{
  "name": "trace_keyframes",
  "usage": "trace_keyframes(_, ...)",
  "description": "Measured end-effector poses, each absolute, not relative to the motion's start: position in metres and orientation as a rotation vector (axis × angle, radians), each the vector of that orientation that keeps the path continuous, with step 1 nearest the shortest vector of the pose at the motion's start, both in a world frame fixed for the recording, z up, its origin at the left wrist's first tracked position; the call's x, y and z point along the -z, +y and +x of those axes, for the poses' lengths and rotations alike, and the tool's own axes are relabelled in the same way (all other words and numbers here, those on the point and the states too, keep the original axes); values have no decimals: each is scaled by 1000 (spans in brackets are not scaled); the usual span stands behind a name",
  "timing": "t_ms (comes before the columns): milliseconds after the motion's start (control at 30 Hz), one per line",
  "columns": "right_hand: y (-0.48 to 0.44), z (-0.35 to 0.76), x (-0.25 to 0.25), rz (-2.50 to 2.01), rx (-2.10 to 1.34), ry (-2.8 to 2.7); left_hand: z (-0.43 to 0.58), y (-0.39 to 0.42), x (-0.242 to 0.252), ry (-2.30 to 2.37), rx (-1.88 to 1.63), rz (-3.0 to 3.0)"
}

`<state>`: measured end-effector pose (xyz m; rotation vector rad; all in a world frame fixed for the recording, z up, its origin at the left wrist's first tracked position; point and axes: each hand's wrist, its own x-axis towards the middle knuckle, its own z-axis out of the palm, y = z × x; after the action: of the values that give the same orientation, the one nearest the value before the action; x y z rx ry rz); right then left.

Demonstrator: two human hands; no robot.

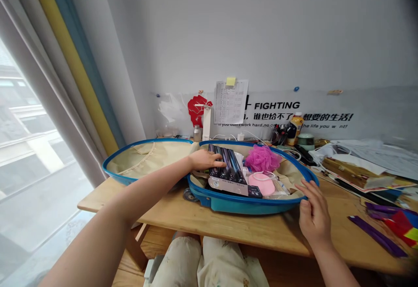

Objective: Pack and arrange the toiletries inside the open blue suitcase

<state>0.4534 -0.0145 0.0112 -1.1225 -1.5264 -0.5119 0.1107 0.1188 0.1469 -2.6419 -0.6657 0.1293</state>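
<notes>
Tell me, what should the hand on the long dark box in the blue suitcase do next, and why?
Probably press the long dark box with shiny stripes flat. The left hand already rests on its far end, and it lies atop the other things in the open blue hard-shell suitcase, beside the pink mesh bath puff. The right hand steadies the rim.

Suitcase [241, 203]: blue shell, beige lining in both halves. Inside it: bath pouf [262, 158], bright magenta pink; round pad [263, 183], pale pink with white ring; boxed set [228, 171], dark bottles with purple sheen on a white and black card. Worktop [248, 230]: light honey wood. Curtain [73, 56]: stripes of yellow, teal blue and off-white. Wall banner [277, 112]: black lettering with a red fist. Sticky note [230, 81]: yellow. Paper strips [390, 228]: purple, red, blue, yellow. Trousers [209, 263]: cream with faint floral print.
</notes>
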Motion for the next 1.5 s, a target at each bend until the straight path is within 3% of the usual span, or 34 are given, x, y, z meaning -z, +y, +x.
trace_keyframes(333, -15, 452, -12, -1144, 463, -1506, 99, 112, -159, -808, -239, -2634)
trace_keyframes(533, -14, 454, -11, -1138, 478, -1511, 39, 66, -159, -1263, 272, -2535)
trace_keyframes(767, -13, 455, -12, -1124, 526, -1533, -23, -5, -80, -1734, 750, -2160)
trace_keyframes(1133, -30, 423, -39, -1215, 650, -1606, -23, -8, -42, -1662, 975, -2097)
trace_keyframes(1333, -20, 406, -80, -1259, 455, -1825, -3, -9, -37, -1554, 1119, -2126)
trace_keyframes(1500, 0, 409, -100, -1580, 234, -1969, 41, -16, -39, -1541, 1164, -2170)
